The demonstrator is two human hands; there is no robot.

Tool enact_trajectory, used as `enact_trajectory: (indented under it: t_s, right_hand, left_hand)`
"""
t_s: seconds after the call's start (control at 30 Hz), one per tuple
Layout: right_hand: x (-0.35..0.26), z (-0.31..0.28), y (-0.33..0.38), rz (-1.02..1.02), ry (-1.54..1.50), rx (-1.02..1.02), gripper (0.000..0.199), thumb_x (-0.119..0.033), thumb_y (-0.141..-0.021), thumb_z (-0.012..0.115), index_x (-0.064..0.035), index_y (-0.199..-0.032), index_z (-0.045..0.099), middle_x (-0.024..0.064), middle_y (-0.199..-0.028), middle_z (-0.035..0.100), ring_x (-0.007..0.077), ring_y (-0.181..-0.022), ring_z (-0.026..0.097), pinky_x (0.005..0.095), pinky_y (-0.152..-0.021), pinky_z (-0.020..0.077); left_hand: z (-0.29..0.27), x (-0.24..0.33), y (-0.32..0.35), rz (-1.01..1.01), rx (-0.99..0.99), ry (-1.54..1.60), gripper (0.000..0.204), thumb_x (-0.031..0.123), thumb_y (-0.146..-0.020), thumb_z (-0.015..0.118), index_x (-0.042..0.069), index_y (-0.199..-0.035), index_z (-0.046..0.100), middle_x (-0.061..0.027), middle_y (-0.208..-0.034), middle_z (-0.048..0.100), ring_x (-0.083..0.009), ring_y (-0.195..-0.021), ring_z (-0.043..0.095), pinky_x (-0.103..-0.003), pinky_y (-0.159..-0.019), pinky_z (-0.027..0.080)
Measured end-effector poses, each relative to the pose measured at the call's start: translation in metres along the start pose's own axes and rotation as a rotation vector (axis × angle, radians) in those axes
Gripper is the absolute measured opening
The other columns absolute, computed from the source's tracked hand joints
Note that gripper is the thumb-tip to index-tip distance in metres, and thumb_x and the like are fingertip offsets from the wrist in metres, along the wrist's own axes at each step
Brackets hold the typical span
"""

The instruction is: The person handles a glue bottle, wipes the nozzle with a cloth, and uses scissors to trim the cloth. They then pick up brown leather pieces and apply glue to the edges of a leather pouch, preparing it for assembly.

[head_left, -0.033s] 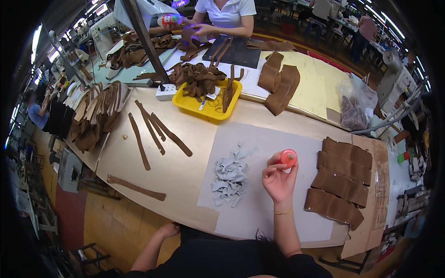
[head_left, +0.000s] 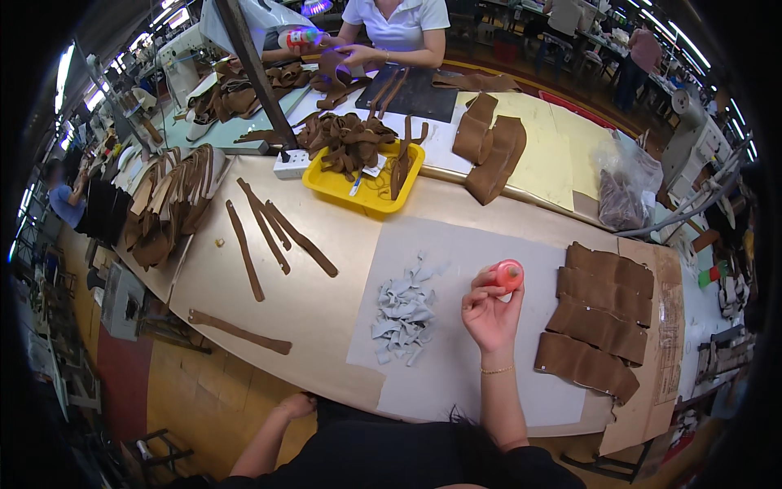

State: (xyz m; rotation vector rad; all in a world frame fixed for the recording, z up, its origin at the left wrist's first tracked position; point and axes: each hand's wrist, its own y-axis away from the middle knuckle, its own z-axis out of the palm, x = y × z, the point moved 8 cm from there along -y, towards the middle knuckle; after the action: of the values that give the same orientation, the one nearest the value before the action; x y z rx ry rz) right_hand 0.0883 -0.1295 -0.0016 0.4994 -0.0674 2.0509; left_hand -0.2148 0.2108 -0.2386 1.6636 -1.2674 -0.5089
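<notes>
Here's the red bottle (head_left: pixel 509 277), round, pale-tipped, gripped in the right hand (head_left: pixel 491 316) above the grey sheet (head_left: pixel 456 379), fingers (head_left: pixel 481 281) hiding part; the left hand (head_left: pixel 295 406) sits low by the table (head_left: pixel 326 326), grip unreadable. Pale scraps (head_left: pixel 403 314) lie left, brown panels (head_left: pixel 599 322) right.

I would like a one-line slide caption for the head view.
Right hand holding a red-topped bottle over a grey sheet, between pale scraps and brown pieces.

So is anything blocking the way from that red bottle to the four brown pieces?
Nothing visible: the right hand holds the red bottle above the grey sheet, and between it and the brown pieces, only that sheet shows. The pale scraps lie to the left.
</notes>
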Motion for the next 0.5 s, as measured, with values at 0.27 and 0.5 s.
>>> enact_trajectory:
  t_s: [0.27,0.5]
  right_hand:
    - [-0.018,-0.006,-0.027,0.003,0.343,-0.174,0.059,-0.061,-0.085,0.054,-0.0052,-0.100,0.061,0.0044,-0.094,0.065,0.0151,-0.072,0.064,0.0316,-0.074,0.0472]
    - [0.078,-0.057,0.061,0.797,1.301,-0.374,0.048,-0.032,-0.089,0.068,-0.0028,-0.123,0.051,0.0095,-0.111,0.061,0.0186,-0.101,0.062,0.0339,-0.090,0.0471]
  left_hand:
    - [-0.024,0.030,0.012,0.052,0.002,-0.164,0.042,0.029,-0.095,0.040,-0.001,-0.114,0.063,-0.0222,-0.115,0.063,-0.0349,-0.105,0.062,-0.043,-0.090,0.049]
    - [-0.095,0.116,0.105,-0.009,-0.360,-0.107,0.042,0.035,-0.097,0.043,0.001,-0.101,0.067,-0.0134,-0.095,0.070,-0.0228,-0.084,0.067,-0.034,-0.074,0.052]
